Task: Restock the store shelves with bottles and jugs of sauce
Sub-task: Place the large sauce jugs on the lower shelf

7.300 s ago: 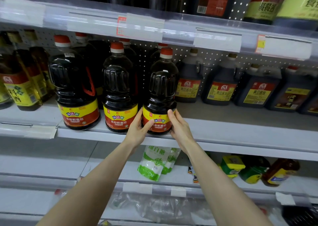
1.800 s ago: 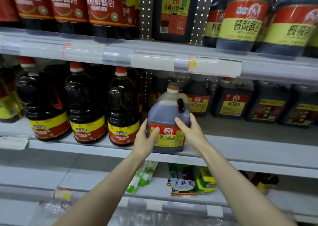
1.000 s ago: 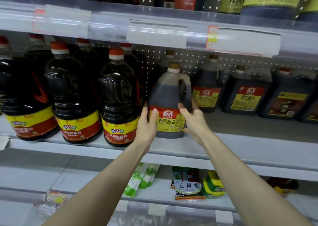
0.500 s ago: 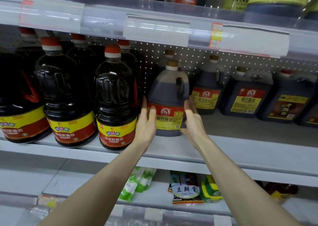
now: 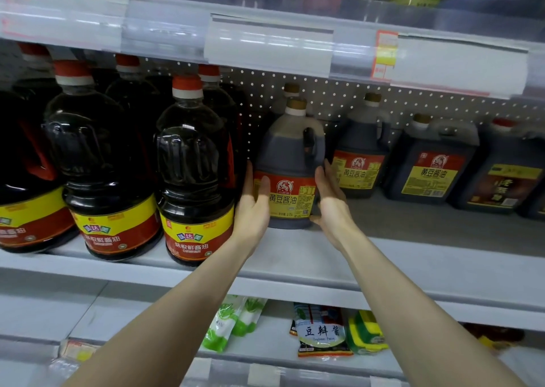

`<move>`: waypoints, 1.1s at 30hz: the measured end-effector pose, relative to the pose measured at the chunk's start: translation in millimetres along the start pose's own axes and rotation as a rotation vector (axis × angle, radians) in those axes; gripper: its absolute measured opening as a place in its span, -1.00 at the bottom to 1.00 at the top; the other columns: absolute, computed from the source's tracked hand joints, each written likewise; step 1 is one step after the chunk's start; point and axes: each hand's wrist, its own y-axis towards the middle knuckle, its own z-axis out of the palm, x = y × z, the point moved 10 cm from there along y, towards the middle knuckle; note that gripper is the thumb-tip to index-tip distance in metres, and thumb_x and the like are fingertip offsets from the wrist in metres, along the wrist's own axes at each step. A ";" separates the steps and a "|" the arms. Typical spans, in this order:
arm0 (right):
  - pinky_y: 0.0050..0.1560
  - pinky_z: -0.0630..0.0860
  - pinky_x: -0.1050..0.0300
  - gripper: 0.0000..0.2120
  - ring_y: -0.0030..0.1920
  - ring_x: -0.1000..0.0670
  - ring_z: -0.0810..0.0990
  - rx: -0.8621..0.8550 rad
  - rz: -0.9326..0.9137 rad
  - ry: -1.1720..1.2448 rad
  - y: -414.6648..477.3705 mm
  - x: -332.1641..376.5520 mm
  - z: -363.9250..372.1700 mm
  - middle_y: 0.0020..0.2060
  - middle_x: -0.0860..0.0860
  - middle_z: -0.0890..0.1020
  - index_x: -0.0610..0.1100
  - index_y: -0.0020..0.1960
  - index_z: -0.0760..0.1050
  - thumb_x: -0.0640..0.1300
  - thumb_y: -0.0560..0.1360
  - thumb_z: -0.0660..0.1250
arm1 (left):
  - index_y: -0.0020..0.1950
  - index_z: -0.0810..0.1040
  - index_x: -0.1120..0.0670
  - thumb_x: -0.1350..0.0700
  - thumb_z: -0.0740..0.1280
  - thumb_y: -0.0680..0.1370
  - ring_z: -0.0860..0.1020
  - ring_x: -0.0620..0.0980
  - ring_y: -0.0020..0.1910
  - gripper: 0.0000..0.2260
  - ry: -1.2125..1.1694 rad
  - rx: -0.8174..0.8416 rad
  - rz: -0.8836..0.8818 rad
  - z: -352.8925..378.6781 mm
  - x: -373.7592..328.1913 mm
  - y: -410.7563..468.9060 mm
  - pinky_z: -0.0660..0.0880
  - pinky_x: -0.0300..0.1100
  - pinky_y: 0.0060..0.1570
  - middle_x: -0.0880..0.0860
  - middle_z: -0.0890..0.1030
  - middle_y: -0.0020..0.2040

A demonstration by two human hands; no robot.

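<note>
1. A dark brown plastic jug of sauce with a tan cap and a red and yellow label stands upright on the grey metal shelf, back from the front edge
2. The left hand lies flat on the jug's left side, fingers straight, thumb on the label
3. The right hand lies flat on the jug's right side, fingers straight, not curled round it
4. A big dark bottle with a red cap stands just left of the left hand
5. Another brown jug of the same kind stands to the right, further back
</note>
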 end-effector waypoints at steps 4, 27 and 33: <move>0.25 0.45 -0.14 -0.51 0.27 -0.06 0.45 -0.010 -0.018 -0.043 5.8 2.1 1.1 0.44 0.06 0.36 0.29 0.49 0.14 0.20 0.59 0.15 | 0.53 -0.02 -0.25 -0.09 0.06 0.66 0.31 0.04 0.44 -0.53 -0.006 -0.010 -0.024 1.0 2.7 4.9 0.31 -0.10 0.32 -0.03 0.25 0.52; 0.38 0.30 -0.31 -0.49 0.46 -0.17 0.27 -0.059 -0.018 -0.099 24.0 0.4 1.3 0.52 0.05 0.22 0.31 0.49 0.13 0.25 0.57 0.15 | 0.54 -0.03 -0.19 -0.06 0.05 0.65 0.11 0.02 0.53 -0.52 0.063 -0.024 0.047 1.6 0.0 18.6 0.13 -0.21 0.36 -0.05 0.06 0.57; 0.38 0.29 -0.33 -0.48 0.46 -0.19 0.27 -0.046 -0.021 -0.112 24.5 1.7 2.7 0.52 0.04 0.23 0.30 0.49 0.11 0.25 0.57 0.14 | 0.54 0.00 -0.20 -0.07 0.06 0.65 0.12 0.03 0.53 -0.53 0.051 -0.029 0.032 0.6 2.3 19.7 0.12 -0.14 0.42 -0.04 0.08 0.57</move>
